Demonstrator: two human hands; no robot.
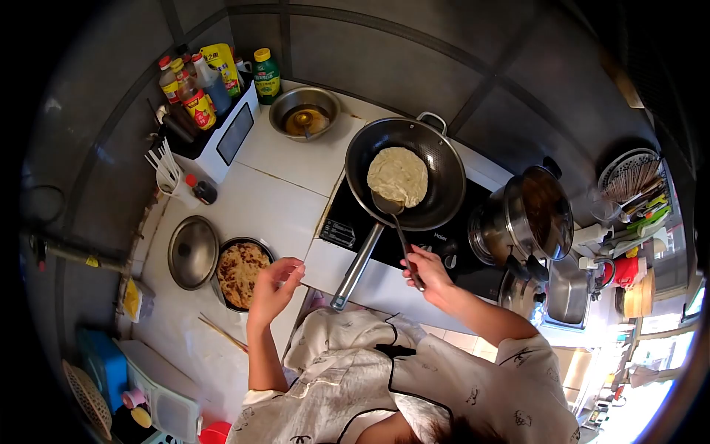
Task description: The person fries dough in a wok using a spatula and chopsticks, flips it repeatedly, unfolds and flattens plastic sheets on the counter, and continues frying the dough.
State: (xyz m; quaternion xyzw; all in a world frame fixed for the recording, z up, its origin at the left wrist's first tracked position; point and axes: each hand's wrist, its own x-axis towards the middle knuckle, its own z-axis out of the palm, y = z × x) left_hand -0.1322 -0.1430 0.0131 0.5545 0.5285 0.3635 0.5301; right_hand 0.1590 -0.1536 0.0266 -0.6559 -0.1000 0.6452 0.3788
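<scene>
A pale round flatbread [398,175] lies in the dark wok [444,177] on the black cooktop [353,211]. My right hand [430,272] is closed around the handle of a metal spatula [403,240], whose head touches the flatbread's lower edge. To the left of the wok's long metal handle, my left hand [276,287] is raised with its fingers apart and holds nothing. Beside it sits a round pan [244,272] of browned flatbread, with a metal lid [193,252] at its left.
A metal bowl [305,114] of oil with a ladle stands behind the counter's middle. Sauce bottles [196,100] fill a rack at the back left. A steel pot [526,214] and a sink [568,290] are on the right. Chopsticks [223,333] lie near the front.
</scene>
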